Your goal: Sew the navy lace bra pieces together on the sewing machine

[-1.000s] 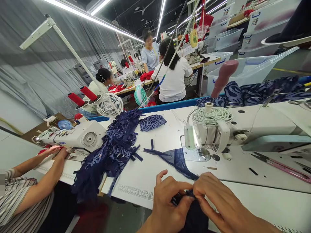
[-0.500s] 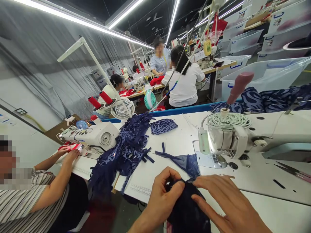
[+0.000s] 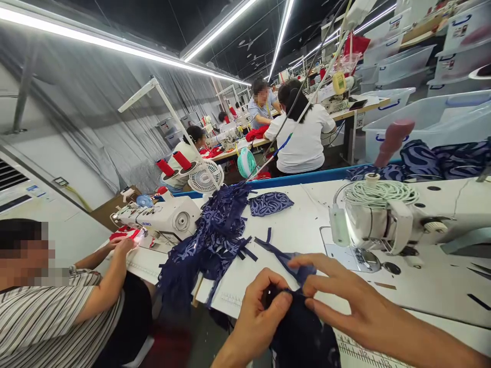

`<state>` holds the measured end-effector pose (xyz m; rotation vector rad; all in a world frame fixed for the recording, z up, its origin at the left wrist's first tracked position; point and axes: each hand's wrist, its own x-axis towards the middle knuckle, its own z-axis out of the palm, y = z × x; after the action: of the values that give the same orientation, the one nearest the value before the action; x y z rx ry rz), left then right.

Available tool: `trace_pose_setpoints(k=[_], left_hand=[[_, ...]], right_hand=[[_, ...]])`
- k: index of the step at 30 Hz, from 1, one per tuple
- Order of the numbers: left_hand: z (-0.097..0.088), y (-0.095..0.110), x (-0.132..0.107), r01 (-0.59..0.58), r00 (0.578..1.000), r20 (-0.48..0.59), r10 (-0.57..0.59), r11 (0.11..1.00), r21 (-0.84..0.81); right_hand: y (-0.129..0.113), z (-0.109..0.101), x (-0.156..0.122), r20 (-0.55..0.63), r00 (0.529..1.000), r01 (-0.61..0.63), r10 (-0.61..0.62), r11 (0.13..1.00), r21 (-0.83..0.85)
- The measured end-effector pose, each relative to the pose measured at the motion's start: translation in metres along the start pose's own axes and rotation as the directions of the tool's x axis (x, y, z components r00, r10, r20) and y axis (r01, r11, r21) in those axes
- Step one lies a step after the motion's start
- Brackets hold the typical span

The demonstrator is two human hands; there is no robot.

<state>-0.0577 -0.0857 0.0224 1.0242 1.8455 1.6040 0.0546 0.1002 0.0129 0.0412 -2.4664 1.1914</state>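
Observation:
My left hand [image 3: 263, 309] pinches the upper edge of a dark navy fabric piece [image 3: 307, 335] between thumb and curled fingers, in front of the sewing table. My right hand [image 3: 345, 294] holds the same edge a little to the right, thumb and a bent finger closed on it while the index finger is raised. The lower part of the piece hangs toward me at the table's front edge. Behind my fingers lies a sheer navy fabric strip [image 3: 284, 258], partly covered by the right hand.
A sewing machine [image 3: 378, 222] with coiled green cord stands at right, scissors [image 3: 479, 271] beyond it. A heap of navy patterned pieces [image 3: 215, 235] spills over the table edge. One patterned piece [image 3: 271, 203] lies flat. A co-worker in a striped shirt [image 3: 49, 312] sews red fabric at left.
My view has swung slightly left, so the scene sits further right. The right hand's index finger has lifted from the fabric, and its thumb has drawn closer to the edge.

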Motion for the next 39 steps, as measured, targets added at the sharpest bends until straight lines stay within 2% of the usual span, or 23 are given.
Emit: trace_pose_setpoints(k=[3, 5, 7, 9, 11, 13, 15, 17, 19, 21, 23, 24, 25, 26, 29, 30, 32, 34, 36, 38, 39], left_hand=[[-0.002, 0.000, 0.001, -0.053, 0.998, -0.040, 0.051, 0.997, -0.052], [-0.003, -0.003, 0.001, -0.021, 0.997, -0.076, 0.013, 0.994, -0.107], [-0.002, -0.012, 0.000, 0.047, 0.992, -0.107, -0.063, 0.988, -0.147], [0.001, -0.026, -0.001, 0.094, 0.984, -0.138, -0.114, 0.985, -0.143], [0.004, -0.043, -0.003, 0.117, 0.978, -0.160, -0.134, 0.987, -0.111], [0.001, -0.057, -0.007, 0.133, 0.975, -0.167, -0.144, 0.988, -0.074], [-0.013, -0.059, -0.013, 0.139, 0.979, -0.148, -0.142, 0.990, -0.029], [-0.042, -0.043, -0.019, 0.124, 0.988, -0.103, -0.118, 0.991, 0.052], [-0.077, -0.009, -0.018, 0.033, 0.999, -0.049, -0.017, 0.941, 0.336], [-0.104, 0.031, -0.004, -0.090, 0.988, -0.049, 0.143, 0.817, 0.570], [-0.107, 0.056, 0.022, -0.236, 0.960, 0.063, 0.273, 0.666, 0.708], [-0.097, 0.058, 0.039, -0.287, 0.948, 0.126, 0.292, 0.611, 0.738], [-0.081, 0.053, 0.057, -0.321, 0.942, 0.187, 0.280, 0.580, 0.748], [-0.059, 0.041, 0.075, -0.347, 0.937, 0.251, 0.242, 0.577, 0.739], [0.020, -0.017, 0.117, -0.363, 0.925, 0.339, 0.171, 0.665, 0.653], [0.045, -0.035, 0.125, -0.362, 0.922, 0.354, 0.160, 0.681, 0.636], [0.085, -0.062, 0.132, -0.360, 0.919, 0.363, 0.154, 0.704, 0.612], [0.109, -0.072, 0.133, -0.345, 0.923, 0.356, 0.145, 0.722, 0.599], [0.119, -0.073, 0.135, -0.308, 0.937, 0.328, 0.123, 0.736, 0.603], [0.122, -0.071, 0.138, -0.250, 0.957, 0.275, 0.091, 0.743, 0.621], [0.122, -0.071, 0.140, -0.218, 0.966, 0.246, 0.075, 0.744, 0.632]], right_hand=[[-0.002, -0.015, 0.014, 0.187, 0.979, 0.074, -0.076, 0.997, 0.016], [-0.005, -0.018, 0.019, 0.202, 0.975, 0.109, -0.098, 0.993, -0.046], [-0.009, -0.015, 0.020, 0.159, 0.985, 0.100, -0.072, 0.979, -0.179], [-0.011, -0.005, 0.019, 0.128, 0.992, 0.053, -0.017, 0.957, -0.284], [-0.011, 0.009, 0.020, 0.148, 0.985, -0.037, 0.083, 0.956, -0.290], [-0.014, 0.025, 0.025, 0.235, 0.955, -0.124, 0.178, 0.965, -0.230], [-0.023, 0.040, 0.033, 0.354, 0.910, -0.178, 0.217, 0.974, -0.138], [-0.040, 0.051, 0.045, 0.448, 0.870, -0.237, 0.208, 0.972, 0.009], [-0.060, 0.055, 0.058, 0.477, 0.856, -0.314, 0.200, 0.934, 0.171], [-0.075, 0.053, 0.068, 0.487, 0.851, -0.392, 0.198, 0.856, 0.337], [-0.073, 0.047, 0.070, 0.468, 0.850, -0.479, 0.240, 0.721, 0.500], [-0.064, 0.043, 0.067, 0.448, 0.848, -0.512, 0.285, 0.658, 0.552], [-0.050, 0.038, 0.062, 0.421, 0.839, -0.541, 0.346, 0.613, 0.576], [-0.032, 0.033, 0.053, 0.382, 0.825, -0.565, 0.416, 0.604, 0.562], [0.034, 0.017, 0.014, 0.279, 0.753, -0.655, 0.596, 0.640, 0.401], [0.054, 0.011, -0.001, 0.237, 0.730, -0.681, 0.641, 0.654, 0.331], [0.084, -0.001, -0.031, 0.141, 0.716, -0.698, 0.684, 0.695, 0.174], [0.101, -0.011, -0.055, 0.006, 0.751, -0.660, 0.660, 0.751, 0.010], [0.108, -0.020, -0.070, -0.100, 0.800, -0.600, 0.591, 0.791, -0.121], [0.112, -0.025, -0.076, -0.176, 0.876, -0.481, 0.448, 0.837, -0.263], [0.114, -0.027, -0.077, -0.202, 0.924, -0.380, 0.326, 0.848, -0.370]])
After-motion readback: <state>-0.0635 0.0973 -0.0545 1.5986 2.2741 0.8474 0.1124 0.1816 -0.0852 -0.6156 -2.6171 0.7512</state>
